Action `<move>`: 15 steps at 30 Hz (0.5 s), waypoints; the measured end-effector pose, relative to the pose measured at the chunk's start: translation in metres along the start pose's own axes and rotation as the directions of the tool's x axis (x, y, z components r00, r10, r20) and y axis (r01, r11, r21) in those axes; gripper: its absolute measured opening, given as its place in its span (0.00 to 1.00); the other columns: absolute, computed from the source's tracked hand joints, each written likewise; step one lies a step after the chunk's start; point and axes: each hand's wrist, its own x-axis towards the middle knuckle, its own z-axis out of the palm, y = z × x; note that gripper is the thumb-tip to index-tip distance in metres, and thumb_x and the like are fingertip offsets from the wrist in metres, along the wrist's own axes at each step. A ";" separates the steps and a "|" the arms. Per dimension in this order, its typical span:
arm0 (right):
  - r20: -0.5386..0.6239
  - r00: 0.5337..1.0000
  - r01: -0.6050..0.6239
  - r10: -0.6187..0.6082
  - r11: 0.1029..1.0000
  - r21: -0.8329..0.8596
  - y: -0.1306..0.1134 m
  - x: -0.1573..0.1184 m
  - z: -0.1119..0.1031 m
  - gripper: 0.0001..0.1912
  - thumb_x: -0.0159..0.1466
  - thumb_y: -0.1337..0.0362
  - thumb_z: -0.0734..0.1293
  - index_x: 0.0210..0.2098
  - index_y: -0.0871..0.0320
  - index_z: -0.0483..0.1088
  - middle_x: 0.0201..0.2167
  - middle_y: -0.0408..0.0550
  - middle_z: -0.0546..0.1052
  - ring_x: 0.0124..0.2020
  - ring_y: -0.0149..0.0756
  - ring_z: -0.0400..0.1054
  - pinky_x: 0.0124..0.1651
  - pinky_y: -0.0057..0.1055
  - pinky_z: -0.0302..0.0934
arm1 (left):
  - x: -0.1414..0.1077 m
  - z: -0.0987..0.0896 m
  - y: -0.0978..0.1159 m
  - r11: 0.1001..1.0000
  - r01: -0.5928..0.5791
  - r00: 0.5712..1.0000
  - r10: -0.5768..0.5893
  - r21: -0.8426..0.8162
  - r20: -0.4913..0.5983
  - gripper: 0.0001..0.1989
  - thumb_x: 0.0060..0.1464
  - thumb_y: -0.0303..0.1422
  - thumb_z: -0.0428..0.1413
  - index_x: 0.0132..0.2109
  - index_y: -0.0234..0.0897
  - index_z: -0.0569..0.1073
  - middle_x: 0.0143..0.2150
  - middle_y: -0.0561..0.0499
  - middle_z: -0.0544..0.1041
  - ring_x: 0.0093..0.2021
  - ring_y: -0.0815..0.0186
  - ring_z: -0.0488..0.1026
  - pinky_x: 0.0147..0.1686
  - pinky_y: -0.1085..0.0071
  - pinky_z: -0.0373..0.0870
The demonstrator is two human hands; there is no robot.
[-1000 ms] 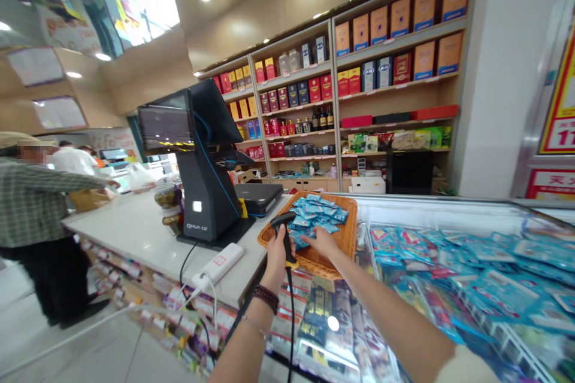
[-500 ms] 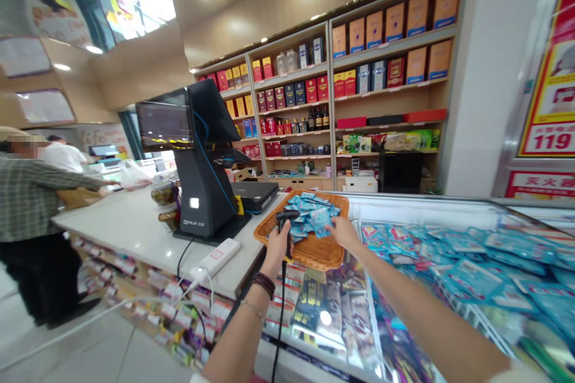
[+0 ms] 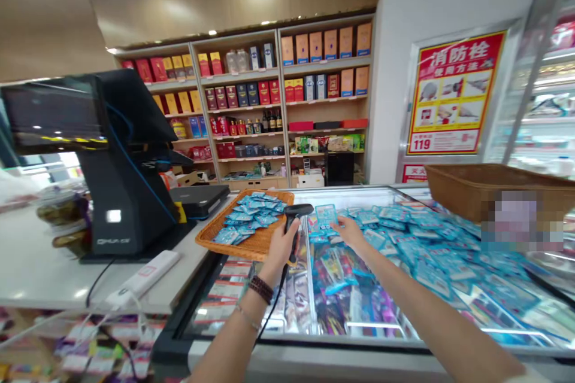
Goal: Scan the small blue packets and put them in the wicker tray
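My left hand [image 3: 283, 244] is wrapped round the handle of a black barcode scanner [image 3: 298, 210], whose cord hangs down over the freezer. Between the fingertips of my right hand [image 3: 349, 232] is a small blue packet [image 3: 326, 215], held upright just to the right of the scanner's head. A woven orange basket [image 3: 211, 236] to the left of both hands carries a heap of similar blue packets [image 3: 257, 213]. Many more blue packets [image 3: 417, 245] lie spread over the freezer's glass top, under and beyond my right forearm.
On the counter [image 3: 27, 275] at left stand a black checkout terminal [image 3: 121, 191], a white power strip [image 3: 142, 278] and a black box [image 3: 200, 198]. A brown tray [image 3: 453, 188] juts in from the right above the packets. Stocked shelves [image 3: 242, 102] line the back wall.
The view has swung right. My right hand has drawn a packet away from the basket to beside the scanner, over the freezer. The scanner has moved right, off the basket's middle.
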 end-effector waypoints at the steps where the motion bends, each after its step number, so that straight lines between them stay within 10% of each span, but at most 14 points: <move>1: 0.014 1.000 -0.022 0.022 0.999 0.025 0.001 -0.002 -0.005 0.16 0.60 0.58 0.75 0.21 0.48 0.67 0.21 0.42 0.76 0.33 0.47 0.76 0.42 0.37 0.69 | 0.000 0.004 -0.002 1.000 -0.005 1.000 0.004 0.014 0.017 0.38 0.54 0.73 0.73 0.28 0.44 0.72 0.20 0.54 0.71 0.17 0.69 0.64 0.19 0.71 0.58; 15: 0.048 0.997 -0.066 0.063 0.995 0.075 0.000 -0.012 -0.022 0.17 0.63 0.62 0.74 0.22 0.48 0.65 0.24 0.43 0.76 0.36 0.47 0.77 0.47 0.37 0.70 | -0.002 0.024 -0.002 0.999 0.049 0.997 -0.049 -0.004 0.062 0.36 0.55 0.69 0.75 0.31 0.44 0.72 0.22 0.55 0.72 0.17 0.68 0.67 0.19 0.71 0.60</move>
